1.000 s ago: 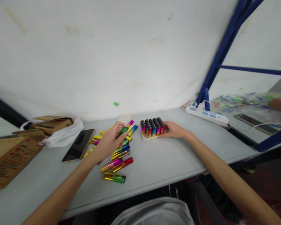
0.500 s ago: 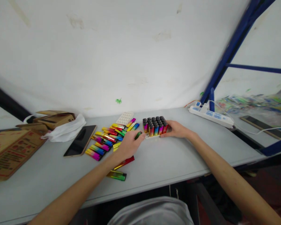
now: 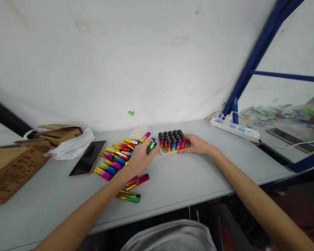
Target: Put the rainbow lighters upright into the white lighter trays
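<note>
A green metallic lighter (image 3: 151,147) is pinched in my left hand (image 3: 140,156), its dark end pointing up and away. Just right of it, rows of upright lighters (image 3: 174,142) with black tops fill a white tray (image 3: 170,152). My right hand (image 3: 195,144) grips this tray's right end, thumb at the front and the other fingers hidden behind the lighters. Under and left of my left hand lies a pile of loose shiny lighters (image 3: 117,155) in mixed colours. Nearer the table edge are a red-gold lighter (image 3: 137,182) and a green-gold lighter (image 3: 129,196).
Behind the pile lies another white tray with holes (image 3: 138,132). On the left are a phone (image 3: 88,158), white cloth or tissue (image 3: 72,144) and a cardboard box (image 3: 13,170). A power strip (image 3: 234,129) sits at right by the blue frame (image 3: 247,75).
My left hand has drawn back slightly left from the tray, and more of the green lighter shows in it. My right hand stays at the tray's right end.
</note>
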A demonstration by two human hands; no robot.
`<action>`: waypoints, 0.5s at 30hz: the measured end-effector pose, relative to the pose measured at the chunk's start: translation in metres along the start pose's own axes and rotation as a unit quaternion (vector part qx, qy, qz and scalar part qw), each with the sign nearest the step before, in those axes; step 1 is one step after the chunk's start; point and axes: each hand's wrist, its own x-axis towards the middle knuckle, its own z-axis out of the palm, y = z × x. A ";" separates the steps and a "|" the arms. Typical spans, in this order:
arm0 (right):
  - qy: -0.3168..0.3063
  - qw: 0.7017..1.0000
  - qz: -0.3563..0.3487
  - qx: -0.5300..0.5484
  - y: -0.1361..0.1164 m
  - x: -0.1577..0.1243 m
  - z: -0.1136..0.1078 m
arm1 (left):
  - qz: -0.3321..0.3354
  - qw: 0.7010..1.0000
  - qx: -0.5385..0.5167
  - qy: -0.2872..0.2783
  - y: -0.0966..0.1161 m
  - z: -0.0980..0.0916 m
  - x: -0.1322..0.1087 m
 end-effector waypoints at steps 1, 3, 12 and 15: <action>0.003 1.000 0.001 0.000 0.000 0.000 0.000 | -0.014 1.000 -0.008 0.004 -0.002 -0.001 0.001; 0.007 1.000 0.001 0.004 0.000 0.000 0.001 | -0.047 0.999 -0.027 0.002 -0.008 -0.001 0.003; 0.004 1.000 -0.006 0.014 -0.001 0.001 0.000 | 0.010 0.989 -0.106 -0.106 -0.014 -0.005 0.016; 0.007 1.000 -0.007 0.014 -0.001 0.001 0.000 | 0.102 0.992 -0.026 -0.071 -0.008 -0.007 0.027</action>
